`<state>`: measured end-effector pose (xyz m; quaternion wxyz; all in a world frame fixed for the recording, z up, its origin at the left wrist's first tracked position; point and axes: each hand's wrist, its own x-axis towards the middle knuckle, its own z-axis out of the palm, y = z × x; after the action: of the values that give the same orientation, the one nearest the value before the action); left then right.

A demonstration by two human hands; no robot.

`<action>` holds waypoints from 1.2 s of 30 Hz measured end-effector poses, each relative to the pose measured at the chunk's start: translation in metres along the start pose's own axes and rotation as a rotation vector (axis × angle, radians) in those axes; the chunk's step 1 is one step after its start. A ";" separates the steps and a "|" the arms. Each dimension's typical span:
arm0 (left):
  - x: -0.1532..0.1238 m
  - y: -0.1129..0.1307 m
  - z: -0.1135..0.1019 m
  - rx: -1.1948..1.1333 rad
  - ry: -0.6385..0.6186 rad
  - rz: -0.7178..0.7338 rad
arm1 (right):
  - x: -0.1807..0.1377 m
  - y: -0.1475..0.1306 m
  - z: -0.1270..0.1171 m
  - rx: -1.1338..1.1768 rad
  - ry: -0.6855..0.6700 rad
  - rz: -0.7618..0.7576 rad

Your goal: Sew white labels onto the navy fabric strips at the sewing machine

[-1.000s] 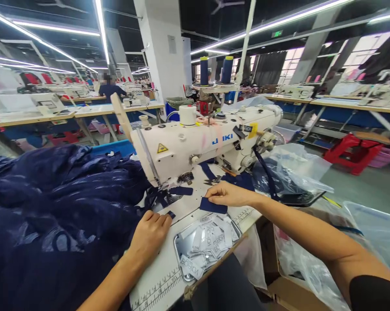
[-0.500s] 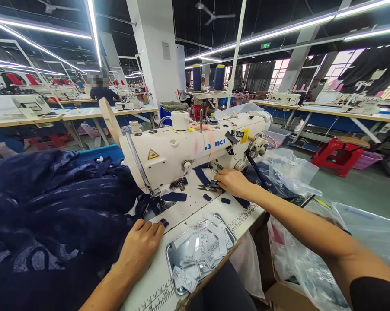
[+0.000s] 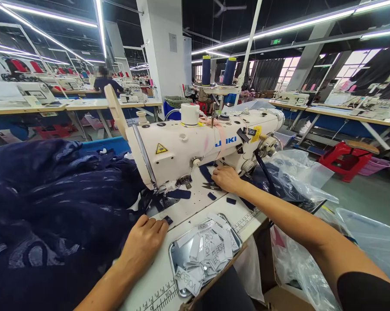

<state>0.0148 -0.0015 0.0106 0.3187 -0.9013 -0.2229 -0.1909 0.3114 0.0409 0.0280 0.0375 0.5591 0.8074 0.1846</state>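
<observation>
My left hand (image 3: 146, 237) rests at the table's left front with its fingers curled down on navy fabric, a corner (image 3: 167, 220) showing past the fingertips. The fabric runs toward the needle area of a white sewing machine (image 3: 195, 142). My right hand (image 3: 226, 179) reaches under the machine arm, its fingers closed; what they pinch is mostly hidden. Dark-bladed scissors (image 3: 210, 186) lie just below those fingers. Small navy fabric pieces (image 3: 211, 196) and a longer navy strip (image 3: 179, 194) lie on the machine bed. A metal tray (image 3: 173, 259) of white printed labels (image 3: 211, 246) stands between my arms.
A large heap of navy garments (image 3: 52, 216) fills the left side. Clear plastic bags (image 3: 295, 177) and a plastic bin (image 3: 370, 242) are at right. Two navy thread cones (image 3: 206, 71) stand behind the machine. A red stool (image 3: 346, 160) is farther right. A person (image 3: 106, 82) sits in the background.
The view has shifted slightly. My right hand has moved a little farther in under the machine arm, past the scissors. My left hand stays on the navy fabric.
</observation>
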 end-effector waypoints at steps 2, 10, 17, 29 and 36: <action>0.000 0.001 -0.001 -0.014 -0.008 -0.009 | 0.000 -0.002 0.000 -0.004 0.018 0.066; -0.002 0.003 0.000 -0.005 -0.032 -0.029 | 0.003 -0.014 0.001 0.028 0.047 -0.009; -0.005 0.004 0.001 -0.026 -0.052 -0.042 | 0.017 -0.019 -0.004 0.110 0.150 0.166; -0.007 0.007 0.003 -0.030 -0.090 -0.026 | 0.012 -0.094 -0.006 0.792 0.175 -0.416; -0.007 0.008 0.005 -0.037 -0.085 -0.027 | 0.006 -0.078 -0.002 0.844 0.179 -0.514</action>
<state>0.0140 -0.0057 0.0001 0.2896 -0.9112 -0.2447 -0.1609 0.2398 0.0217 0.0044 -0.2172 0.2903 0.9234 -0.1259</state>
